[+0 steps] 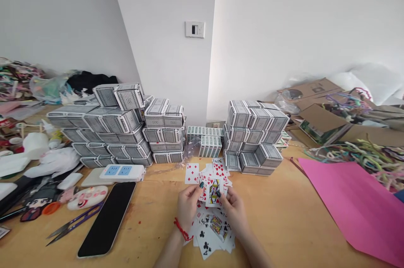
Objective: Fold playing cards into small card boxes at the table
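Observation:
Playing cards, face up with a court card in front, are pinched between my two hands above the table. My left hand, with a red string bracelet at its wrist, grips them from the left, thumb on top. From the right, my right hand grips the court card's edge. Below my hands lies a loose pile of face-up cards, a four of clubs at its front. More face-up cards, among them a diamond card, lie just beyond my fingers.
Tall stacks of bundled cards stand at left, centre-left and right. Boxed decks sit between them. A phone, scissors and power strip lie left; pink paper and cardboard boxes are right.

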The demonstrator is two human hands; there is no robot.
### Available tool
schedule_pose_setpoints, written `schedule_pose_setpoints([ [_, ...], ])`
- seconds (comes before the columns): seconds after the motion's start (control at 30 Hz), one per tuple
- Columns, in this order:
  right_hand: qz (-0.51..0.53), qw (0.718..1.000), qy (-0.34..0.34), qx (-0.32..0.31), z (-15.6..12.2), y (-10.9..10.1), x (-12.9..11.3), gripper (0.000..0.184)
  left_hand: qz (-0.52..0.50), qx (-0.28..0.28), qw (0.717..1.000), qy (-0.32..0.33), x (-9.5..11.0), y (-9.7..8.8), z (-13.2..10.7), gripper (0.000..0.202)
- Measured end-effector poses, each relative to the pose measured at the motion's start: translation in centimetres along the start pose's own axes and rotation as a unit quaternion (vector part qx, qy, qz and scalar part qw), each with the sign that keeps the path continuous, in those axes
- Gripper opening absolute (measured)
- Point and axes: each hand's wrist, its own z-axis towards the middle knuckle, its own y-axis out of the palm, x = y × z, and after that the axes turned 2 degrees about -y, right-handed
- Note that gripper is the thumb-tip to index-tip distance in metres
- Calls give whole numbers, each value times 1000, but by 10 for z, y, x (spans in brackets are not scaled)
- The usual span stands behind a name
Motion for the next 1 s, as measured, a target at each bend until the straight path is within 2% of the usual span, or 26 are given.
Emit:
schedule_pose_setpoints([
  [0.1,24,999,10,18,2,-4,2,40,-61,-57,995,-54,0,-3,1,29],
  [0.2,71,997,21,6,5,-5,0,39,-110,-106,983,-106,3,-7,4,29],
  [0.37,149,988,40,-25,14,5,-3,38,-156,-135,967,-150,5,-16,10,24],
  [0.57,187,980,61,8,25,16,6,36,-177,-111,968,-142,-4,-16,18,28],
  [0.7,156,987,47,-7,25,11,6,32,-162,-108,972,-132,-4,-14,19,29],
  [0.83,105,993,44,-39,20,4,3,26,-89,-130,981,-113,0,-16,17,26],
  [0.93,81,993,47,-70,15,3,2,24,-5,-107,991,-82,1,-16,16,23],
  [1.0,82,991,59,-82,14,3,2,23,17,-84,994,-69,0,-16,16,25],
])
